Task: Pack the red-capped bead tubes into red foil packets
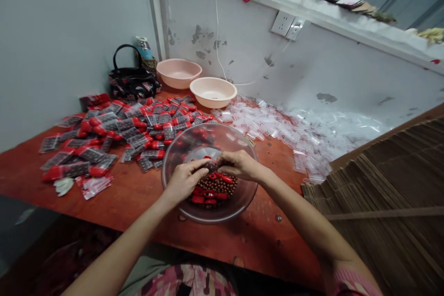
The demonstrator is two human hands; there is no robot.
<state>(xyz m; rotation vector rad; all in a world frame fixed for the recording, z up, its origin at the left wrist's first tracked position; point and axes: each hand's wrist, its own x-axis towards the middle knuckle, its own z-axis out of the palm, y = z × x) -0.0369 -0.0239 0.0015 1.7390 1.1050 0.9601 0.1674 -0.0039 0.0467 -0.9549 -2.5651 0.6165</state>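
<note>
My left hand (187,179) pinches a small dark case or packet (210,166) that seems to have dark beads in it. At the other end of it, the fingers of my right hand (239,165) are closed on it too; how they grip is partly hidden. Both hands are over a large clear plastic bowl (210,218). Inside the bowl lie many brown round beads (222,187) and several glossy red plastic pieces (210,194).
Left of the bowl spreads a heap of red-ended clear cases (135,125) with dark contents. Empty clear cases (277,122) cover the table (277,245) at right. Two basins (213,98) and a handbag (133,81) stand behind. Stacked cardboard (385,199) borders the right.
</note>
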